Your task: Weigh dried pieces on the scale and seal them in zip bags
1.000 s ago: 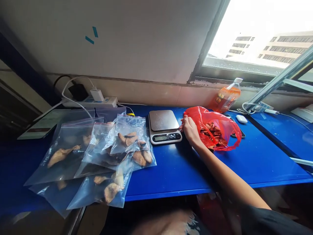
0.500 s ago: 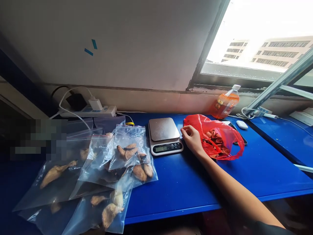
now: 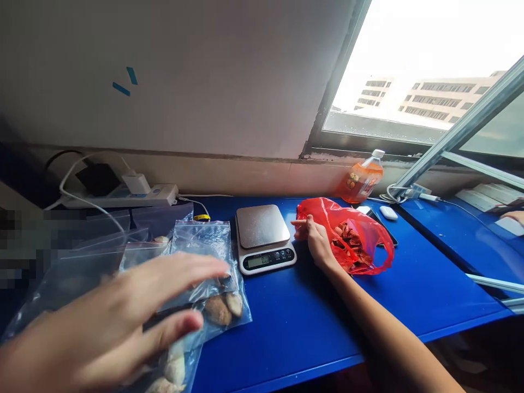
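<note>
My left hand [image 3: 135, 311], slightly blurred, hovers over the zip-lock bags with its fingers stretched out and thumb apart; it holds nothing. Beneath it the clear zip-lock bags [image 3: 239, 315] overlap, with brown and pale dried-looking pieces [image 3: 218, 310] inside. My right hand [image 3: 317, 240] is at the left side of a red plastic bag [image 3: 323, 207], index finger pointing left and thumb raised. The bag's mouth shows dark reddish-brown dried pieces [image 3: 352, 243]. Between the hands stands a digital kitchen scale [image 3: 264, 226]; its bare metal plate sits above a display reading about 0.0.
An orange drink bottle [image 3: 364, 177] stands by the wall, near a white earbud case [image 3: 388, 213] and a phone partly behind the red bag. A power strip [image 3: 164, 194] with chargers lies back left. A metal frame [image 3: 434, 155] rises at right. Another person's hand [image 3: 516, 218] shows at the right edge.
My left hand has come into view over the zip-lock bags. My right hand's fingers have opened out beside the red bag. The view has shifted right.
</note>
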Demonstrator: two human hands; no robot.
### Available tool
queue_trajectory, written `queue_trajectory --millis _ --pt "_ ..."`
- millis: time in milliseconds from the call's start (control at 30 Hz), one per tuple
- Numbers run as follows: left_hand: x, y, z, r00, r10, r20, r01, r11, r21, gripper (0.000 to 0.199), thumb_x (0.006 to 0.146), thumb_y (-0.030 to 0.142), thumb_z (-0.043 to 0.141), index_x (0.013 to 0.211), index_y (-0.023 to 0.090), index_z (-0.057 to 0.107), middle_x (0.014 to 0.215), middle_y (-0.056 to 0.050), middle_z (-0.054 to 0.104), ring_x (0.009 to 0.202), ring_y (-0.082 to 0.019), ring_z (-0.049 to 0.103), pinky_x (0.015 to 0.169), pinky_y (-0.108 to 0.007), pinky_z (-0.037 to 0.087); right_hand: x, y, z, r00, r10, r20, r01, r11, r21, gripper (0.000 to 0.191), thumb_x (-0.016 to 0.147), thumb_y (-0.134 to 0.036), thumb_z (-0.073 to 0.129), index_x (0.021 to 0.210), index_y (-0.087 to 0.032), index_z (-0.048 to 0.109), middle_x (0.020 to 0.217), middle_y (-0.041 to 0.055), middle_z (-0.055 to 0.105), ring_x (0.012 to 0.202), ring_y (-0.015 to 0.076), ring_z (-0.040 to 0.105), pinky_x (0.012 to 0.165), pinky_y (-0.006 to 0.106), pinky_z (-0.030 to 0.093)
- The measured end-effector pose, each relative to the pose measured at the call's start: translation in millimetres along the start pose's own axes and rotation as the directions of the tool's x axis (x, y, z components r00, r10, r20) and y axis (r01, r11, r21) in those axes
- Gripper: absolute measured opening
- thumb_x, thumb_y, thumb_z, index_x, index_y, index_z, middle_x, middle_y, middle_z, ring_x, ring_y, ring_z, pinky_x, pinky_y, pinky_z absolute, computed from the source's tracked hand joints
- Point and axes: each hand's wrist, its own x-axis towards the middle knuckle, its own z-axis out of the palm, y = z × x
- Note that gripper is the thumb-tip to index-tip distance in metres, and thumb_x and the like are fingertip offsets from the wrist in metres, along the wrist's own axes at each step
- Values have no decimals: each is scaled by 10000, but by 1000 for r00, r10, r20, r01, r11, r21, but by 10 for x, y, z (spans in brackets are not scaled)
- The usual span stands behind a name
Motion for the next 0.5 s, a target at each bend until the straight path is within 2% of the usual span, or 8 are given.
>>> queue_trajectory --millis 33,100,167,233,267,333,400,500 --pt "83 -94 18 997 -63 44 62 998 26 494 961 559 387 1400 347 469 1382 60 553 1197 -255 563 994 -325 478 10 9 -8 1000 9 16 -9 1000 1 645 838 -726 417 759 -145 685 614 47 598 589 166 572 602 295 476" --pt "293 -296 73 975 -217 47 214 974 68 530 980 547 337 1380 241 501 1376 -21 559 1214 -292 538 1007 -411 456 34 42 -17 998 25 51 -24 1000 -15 600 788 -707 512 792 -135 693 632 50 614 593 170 582 600 299 487" --pt "510 -501 145 918 -391 69 380 915 132 573 991 499 307 1352 105 511 1339 -110 573 1220 -326 522 1007 -463 432 55 81 -28 996 34 85 -33 999 -19 570 754 -675 566 856 -129 691 658 55 635 603 183 603 605 311 504" --pt "675 -680 231 858 -503 104 482 859 173 623 953 531 334 1340 81 523 1322 -160 576 1205 -357 534 994 -454 431 68 111 -47 993 43 114 -43 999 -7 549 759 -640 568 922 -128 679 684 61 655 615 195 626 617 326 525" --pt "728 -749 277 836 -534 126 511 841 175 621 929 552 352 1306 104 559 1292 -165 597 1187 -361 551 979 -442 441 70 118 -57 990 53 128 -52 999 -9 536 774 -622 557 949 -129 671 701 65 664 622 199 637 625 332 533" --pt "778 -829 372 833 -529 158 505 846 172 603 877 584 408 1259 159 599 1281 -141 611 1170 -346 567 964 -408 453 63 113 -73 985 50 165 -41 998 -53 498 812 -581 531 986 -132 660 753 79 685 656 206 654 656 340 541" --pt "766 -835 456 852 -503 147 476 860 186 589 835 577 452 1237 177 609 1283 -119 611 1183 -337 553 972 -404 445 39 84 -73 978 -26 209 63 983 -171 461 855 -539 494 1001 -135 663 842 98 701 744 218 667 724 349 534" --pt "680 -766 543 867 -490 95 467 864 190 554 820 527 463 1222 173 604 1252 -113 621 1190 -328 534 970 -423 437 -19 19 -46 956 -179 234 258 891 -373 462 891 -497 457 1072 -123 660 907 112 703 854 235 658 799 352 502"
